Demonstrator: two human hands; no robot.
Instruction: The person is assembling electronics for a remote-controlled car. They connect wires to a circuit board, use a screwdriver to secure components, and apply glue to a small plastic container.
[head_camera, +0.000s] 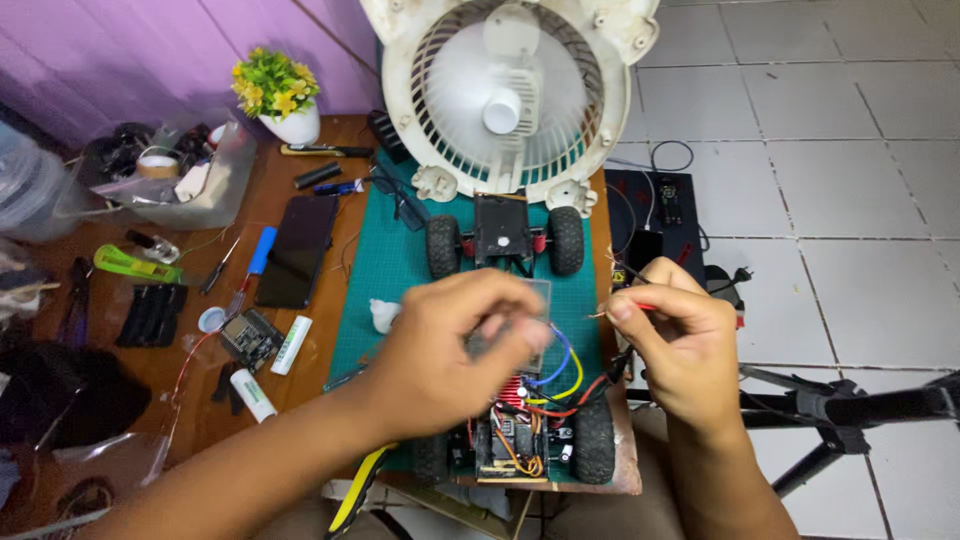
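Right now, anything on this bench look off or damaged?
The RC car chassis lies bare on the green mat, body off, its coloured wires looping loose. The right hand pinches a thin red wire with a bare end. The left hand is blurred. No spill shows.

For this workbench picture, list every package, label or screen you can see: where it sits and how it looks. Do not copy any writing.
Phone: left of the green mat, flat dark rectangle, screen off.
White tubes: below the phone, labelled cylinders.
Clear plastic bag: back left, holding tape and oddments.
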